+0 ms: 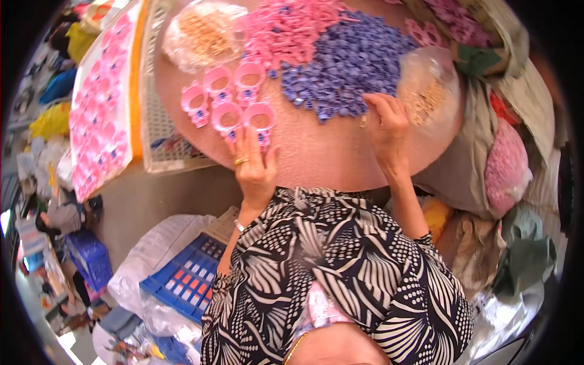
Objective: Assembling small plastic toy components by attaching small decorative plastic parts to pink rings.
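My left hand (254,163), with a gold ring on one finger, rests on a round pinkish tray (316,152) and touches the nearest of several pink ring-shaped plastic parts (230,100) laid out in rows. My right hand (387,125) is at the edge of a heap of small purple plastic pieces (350,61), fingers curled, pinching something small that I cannot make out. Behind the purple heap lies a pile of pink plastic pieces (292,27). Clear bags of small tan parts sit on the tray at back left (204,36) and at the right (429,94).
A board covered with finished pink parts (100,103) lies to the left, beside a white lattice crate (159,121). A blue crate (185,277) on plastic sheeting sits lower left. Sacks and a pink-filled bag (506,167) crowd the right side.
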`<state>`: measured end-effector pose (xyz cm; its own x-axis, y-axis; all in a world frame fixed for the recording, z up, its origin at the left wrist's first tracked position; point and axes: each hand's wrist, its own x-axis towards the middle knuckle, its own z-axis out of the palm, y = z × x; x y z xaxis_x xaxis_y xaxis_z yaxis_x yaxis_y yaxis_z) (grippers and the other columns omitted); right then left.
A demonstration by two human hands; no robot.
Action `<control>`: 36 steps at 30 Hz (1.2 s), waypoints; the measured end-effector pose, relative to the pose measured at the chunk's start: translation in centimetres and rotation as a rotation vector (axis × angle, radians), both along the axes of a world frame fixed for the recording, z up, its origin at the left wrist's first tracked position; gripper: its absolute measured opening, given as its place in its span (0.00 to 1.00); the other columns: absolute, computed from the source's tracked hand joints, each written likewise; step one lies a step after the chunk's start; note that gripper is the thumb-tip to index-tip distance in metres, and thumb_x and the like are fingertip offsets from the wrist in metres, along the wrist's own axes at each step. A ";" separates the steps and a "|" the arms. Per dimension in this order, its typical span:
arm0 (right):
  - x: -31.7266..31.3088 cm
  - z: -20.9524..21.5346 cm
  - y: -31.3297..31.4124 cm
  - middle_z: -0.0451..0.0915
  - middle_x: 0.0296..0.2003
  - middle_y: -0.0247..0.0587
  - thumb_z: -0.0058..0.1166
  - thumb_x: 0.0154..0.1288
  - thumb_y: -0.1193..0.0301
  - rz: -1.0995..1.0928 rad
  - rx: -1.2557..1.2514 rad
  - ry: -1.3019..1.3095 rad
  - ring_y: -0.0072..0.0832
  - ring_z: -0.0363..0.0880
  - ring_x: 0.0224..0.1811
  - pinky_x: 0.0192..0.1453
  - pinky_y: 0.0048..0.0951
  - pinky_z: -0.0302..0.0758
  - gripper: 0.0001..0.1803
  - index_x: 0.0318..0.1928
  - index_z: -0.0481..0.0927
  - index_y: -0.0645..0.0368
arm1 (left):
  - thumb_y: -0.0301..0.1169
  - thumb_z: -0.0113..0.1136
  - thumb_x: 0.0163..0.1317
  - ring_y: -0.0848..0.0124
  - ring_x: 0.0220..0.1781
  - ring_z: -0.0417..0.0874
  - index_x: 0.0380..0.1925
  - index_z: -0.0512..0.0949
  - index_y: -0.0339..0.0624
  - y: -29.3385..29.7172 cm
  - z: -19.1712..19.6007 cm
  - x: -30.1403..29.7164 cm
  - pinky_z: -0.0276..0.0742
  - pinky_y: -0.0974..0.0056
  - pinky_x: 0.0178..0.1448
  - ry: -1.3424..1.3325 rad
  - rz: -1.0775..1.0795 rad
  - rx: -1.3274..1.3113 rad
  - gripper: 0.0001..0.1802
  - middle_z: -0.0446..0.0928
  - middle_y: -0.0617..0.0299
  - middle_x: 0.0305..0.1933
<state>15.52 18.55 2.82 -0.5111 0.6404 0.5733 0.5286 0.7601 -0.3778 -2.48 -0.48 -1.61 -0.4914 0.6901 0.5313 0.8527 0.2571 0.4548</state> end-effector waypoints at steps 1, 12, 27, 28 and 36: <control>0.8 0.3 -0.1 0.81 0.33 0.35 0.56 0.54 0.78 -0.124 0.019 0.078 0.33 0.77 0.38 0.46 0.33 0.67 0.09 0.36 0.83 0.54 | 0.29 0.69 0.51 0.48 0.66 0.68 0.56 0.69 0.25 -0.3 0.1 -0.2 0.56 0.45 0.71 -0.013 -0.023 0.012 0.33 0.73 0.43 0.58; 2.4 -1.5 -3.4 0.79 0.33 0.44 0.65 0.51 0.72 -0.174 -0.144 -0.017 0.40 0.77 0.38 0.43 0.36 0.72 0.10 0.35 0.81 0.60 | 0.25 0.67 0.54 0.53 0.59 0.76 0.56 0.70 0.27 -0.4 -0.7 -0.8 0.58 0.45 0.71 0.082 -0.048 0.049 0.29 0.76 0.45 0.54; -3.3 -2.0 -6.6 0.83 0.35 0.35 0.55 0.63 0.82 0.229 -1.047 0.466 0.18 0.78 0.34 0.41 0.20 0.76 0.08 0.42 0.81 0.63 | 0.25 0.68 0.51 0.55 0.57 0.78 0.52 0.74 0.28 -0.7 -1.0 -1.0 0.62 0.48 0.69 0.024 -0.038 0.094 0.28 0.78 0.47 0.51; -3.9 -1.4 -6.7 0.83 0.35 0.35 0.55 0.62 0.82 0.259 -1.187 0.457 0.18 0.78 0.34 0.41 0.20 0.76 0.08 0.42 0.81 0.64 | 0.26 0.69 0.50 0.55 0.57 0.78 0.52 0.74 0.28 -0.8 -0.8 -1.0 0.62 0.48 0.69 0.031 -0.052 0.104 0.28 0.78 0.47 0.51; -7.3 0.4 -7.5 0.83 0.31 0.39 0.60 0.58 0.81 0.444 -0.520 0.185 0.21 0.82 0.36 0.39 0.19 0.76 0.06 0.37 0.81 0.66 | 0.33 0.72 0.47 0.54 0.54 0.78 0.50 0.74 0.29 -1.4 -0.4 -0.7 0.67 0.50 0.66 0.025 -0.036 0.173 0.30 0.77 0.49 0.50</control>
